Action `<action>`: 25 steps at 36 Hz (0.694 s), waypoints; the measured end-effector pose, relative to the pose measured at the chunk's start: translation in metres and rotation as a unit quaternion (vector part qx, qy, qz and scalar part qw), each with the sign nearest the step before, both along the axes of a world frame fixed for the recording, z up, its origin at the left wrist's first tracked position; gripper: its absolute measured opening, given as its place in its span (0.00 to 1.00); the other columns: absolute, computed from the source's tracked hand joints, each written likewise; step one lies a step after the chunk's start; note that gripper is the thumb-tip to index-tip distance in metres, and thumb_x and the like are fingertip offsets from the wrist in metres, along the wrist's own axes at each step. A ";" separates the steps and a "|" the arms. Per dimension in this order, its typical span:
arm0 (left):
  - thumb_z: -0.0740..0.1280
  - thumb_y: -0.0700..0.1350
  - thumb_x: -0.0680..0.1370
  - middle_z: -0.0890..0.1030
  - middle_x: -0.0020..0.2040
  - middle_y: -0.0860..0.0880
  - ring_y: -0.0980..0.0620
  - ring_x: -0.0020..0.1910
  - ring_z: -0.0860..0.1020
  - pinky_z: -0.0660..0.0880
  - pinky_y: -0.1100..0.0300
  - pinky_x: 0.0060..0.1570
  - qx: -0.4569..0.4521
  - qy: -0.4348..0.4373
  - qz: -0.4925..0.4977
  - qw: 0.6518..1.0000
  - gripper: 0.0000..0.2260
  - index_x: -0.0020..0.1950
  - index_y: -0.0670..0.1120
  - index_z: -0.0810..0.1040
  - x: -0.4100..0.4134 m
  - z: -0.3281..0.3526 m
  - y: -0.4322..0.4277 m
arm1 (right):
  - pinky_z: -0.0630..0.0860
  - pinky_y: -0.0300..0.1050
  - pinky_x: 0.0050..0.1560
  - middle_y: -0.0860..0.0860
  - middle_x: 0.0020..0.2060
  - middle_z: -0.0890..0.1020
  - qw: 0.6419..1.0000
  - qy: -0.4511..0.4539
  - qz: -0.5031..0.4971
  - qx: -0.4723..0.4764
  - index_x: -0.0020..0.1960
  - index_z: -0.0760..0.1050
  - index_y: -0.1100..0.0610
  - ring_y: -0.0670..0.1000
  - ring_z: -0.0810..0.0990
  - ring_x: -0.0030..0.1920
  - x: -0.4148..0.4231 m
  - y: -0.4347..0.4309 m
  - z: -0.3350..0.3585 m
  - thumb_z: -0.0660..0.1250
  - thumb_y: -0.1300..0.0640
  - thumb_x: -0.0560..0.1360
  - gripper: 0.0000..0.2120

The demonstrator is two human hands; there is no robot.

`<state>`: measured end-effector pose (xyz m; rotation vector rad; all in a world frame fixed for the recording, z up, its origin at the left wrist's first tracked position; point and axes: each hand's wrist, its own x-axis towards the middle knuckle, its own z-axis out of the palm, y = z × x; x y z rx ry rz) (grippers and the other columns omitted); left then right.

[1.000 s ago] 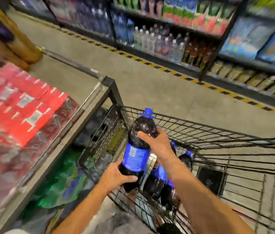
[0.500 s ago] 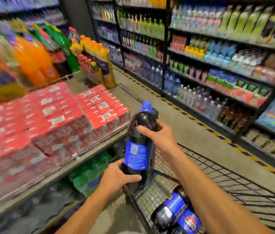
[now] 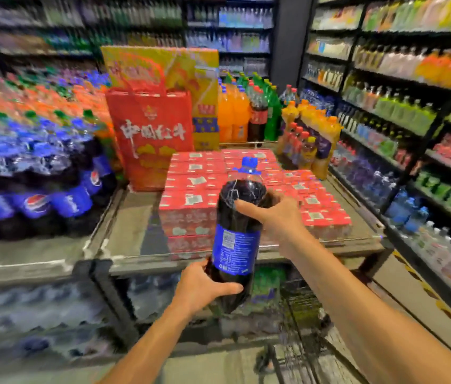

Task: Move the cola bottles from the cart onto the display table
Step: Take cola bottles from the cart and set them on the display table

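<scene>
At far left, I am seeing shrink-wrapped cola packs (image 3: 33, 200) sitting on a neighbouring stand, blurred. Moving right, the left hand (image 3: 202, 286) is cupping the base of the bottle (image 3: 236, 234), fingers curling behind it and thumb lying across the front. The bottle is hanging in the air, nearly upright, blue cap on top, its long axis leaning slightly right at the cap. It is hovering just short of the near edge of the table (image 3: 124, 225), not yet on it. The right hand (image 3: 277, 217) is gripping the bottle's shoulder from the right, thumb wrapping the front. The left hand is lower and nearer me. I am judging the bare tabletop ahead and left of the bottle, beside the red cases (image 3: 196, 200), as the likely landing spot. The cart (image 3: 296, 361) is showing only as blurred wire below.
</scene>
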<state>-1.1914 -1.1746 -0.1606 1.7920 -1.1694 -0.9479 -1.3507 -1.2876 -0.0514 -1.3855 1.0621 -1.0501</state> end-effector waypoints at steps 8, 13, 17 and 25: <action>0.86 0.52 0.56 0.86 0.43 0.60 0.67 0.41 0.82 0.79 0.68 0.43 -0.019 0.018 0.111 0.993 0.26 0.50 0.51 0.83 0.122 -0.003 0.075 | 0.83 0.42 0.43 0.49 0.43 0.89 0.993 0.005 0.113 -0.019 0.54 0.86 0.58 0.45 0.86 0.41 0.150 0.053 0.015 0.85 0.56 0.64 0.20; 0.85 0.55 0.53 0.87 0.47 0.58 0.61 0.47 0.85 0.81 0.59 0.51 -0.033 0.042 0.175 0.983 0.33 0.55 0.51 0.83 0.188 -0.007 0.130 | 0.79 0.35 0.39 0.46 0.42 0.89 0.982 -0.010 0.190 -0.011 0.53 0.86 0.56 0.41 0.85 0.39 0.233 0.090 0.015 0.84 0.61 0.66 0.17; 0.87 0.47 0.57 0.87 0.46 0.57 0.63 0.46 0.85 0.80 0.66 0.47 -0.036 0.044 0.233 0.971 0.31 0.57 0.48 0.83 0.227 -0.008 0.167 | 0.79 0.36 0.41 0.48 0.44 0.90 0.968 -0.006 0.251 -0.013 0.53 0.86 0.57 0.44 0.87 0.44 0.290 0.113 0.011 0.85 0.60 0.65 0.18; 0.86 0.54 0.54 0.87 0.45 0.58 0.64 0.43 0.84 0.81 0.64 0.46 -0.031 0.035 0.344 0.938 0.30 0.53 0.52 0.84 0.287 -0.015 0.214 | 0.81 0.38 0.46 0.47 0.45 0.90 0.935 0.018 0.351 -0.050 0.53 0.87 0.55 0.44 0.86 0.45 0.392 0.146 0.009 0.85 0.56 0.65 0.17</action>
